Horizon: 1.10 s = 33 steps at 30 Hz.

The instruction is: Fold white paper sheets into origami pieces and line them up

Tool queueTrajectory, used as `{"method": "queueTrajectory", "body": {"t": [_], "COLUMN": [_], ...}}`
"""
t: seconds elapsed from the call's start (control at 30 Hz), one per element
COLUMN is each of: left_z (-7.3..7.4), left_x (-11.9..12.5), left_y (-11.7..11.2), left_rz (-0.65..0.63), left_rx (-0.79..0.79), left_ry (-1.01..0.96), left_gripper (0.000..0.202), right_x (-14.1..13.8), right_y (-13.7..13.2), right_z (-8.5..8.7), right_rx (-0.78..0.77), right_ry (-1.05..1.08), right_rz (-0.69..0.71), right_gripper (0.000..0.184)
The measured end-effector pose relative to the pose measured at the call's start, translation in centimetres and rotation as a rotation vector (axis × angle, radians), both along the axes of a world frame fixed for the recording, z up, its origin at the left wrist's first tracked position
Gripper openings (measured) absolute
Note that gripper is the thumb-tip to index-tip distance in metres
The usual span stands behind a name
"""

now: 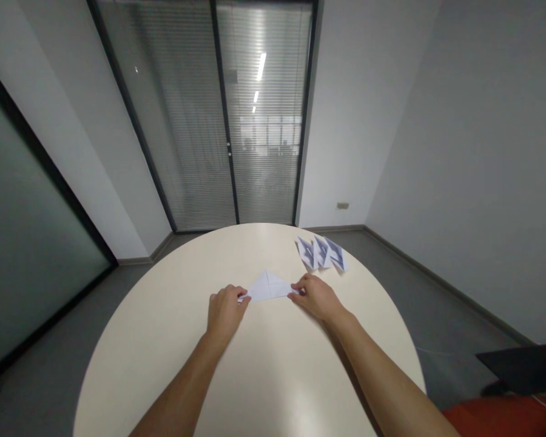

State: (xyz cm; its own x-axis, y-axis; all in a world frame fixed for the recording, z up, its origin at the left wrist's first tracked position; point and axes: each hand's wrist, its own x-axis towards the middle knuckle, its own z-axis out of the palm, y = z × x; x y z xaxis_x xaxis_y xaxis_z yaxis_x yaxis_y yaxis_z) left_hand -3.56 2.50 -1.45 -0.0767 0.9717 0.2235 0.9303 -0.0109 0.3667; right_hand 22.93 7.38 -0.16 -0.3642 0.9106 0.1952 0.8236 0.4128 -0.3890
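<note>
A white sheet of paper (269, 286), folded into a triangle with its peak pointing away from me, lies on the round table. Crease lines run across its face. My left hand (227, 306) pinches the left corner between thumb and fingers. At the opposite corner my right hand (316, 294) pinches the paper in the same way. Both corner tips are partly hidden by my fingers. Beyond my right hand, three folded paper pieces (322, 253) stand in an overlapping row near the table's far right edge.
The cream round table (164, 340) has a curved edge on both sides. A dark flat object (523, 367) and a red seat (491, 419) are at the lower right, off the table. Glass panels with blinds (264, 182) stand behind.
</note>
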Motion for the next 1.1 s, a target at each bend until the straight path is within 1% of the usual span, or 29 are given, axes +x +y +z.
{"method": "queueTrajectory", "body": {"t": [0.3,0.57,0.97,1.1], "left_z": [0.7,1.1,1.5,1.6], "left_x": [0.2,0.3,0.5,0.8], "left_y": [-0.3,-0.8,-0.8,-0.8], "left_rz": [-0.036,-0.1,-0.127,-0.123], "left_rx": [-0.03,-0.036,-0.031,-0.033], "left_ry": [0.083,0.205,0.275,0.296], "left_gripper": [0.025,0.024,0.03,0.031], "right_x": [0.4,0.4,0.3,0.3], "right_y": [0.5,0.1,-0.1,0.0], "right_z": [-0.7,-0.2,0.3,0.1], "right_rx": [0.014,0.003,-0.007,0.0], "right_ry": [-0.004,-0.019,-0.023,-0.013], "right_rz": [0.003,0.009,0.002,0.013], "right_gripper": [0.03,0.029,0.03,0.033]}}
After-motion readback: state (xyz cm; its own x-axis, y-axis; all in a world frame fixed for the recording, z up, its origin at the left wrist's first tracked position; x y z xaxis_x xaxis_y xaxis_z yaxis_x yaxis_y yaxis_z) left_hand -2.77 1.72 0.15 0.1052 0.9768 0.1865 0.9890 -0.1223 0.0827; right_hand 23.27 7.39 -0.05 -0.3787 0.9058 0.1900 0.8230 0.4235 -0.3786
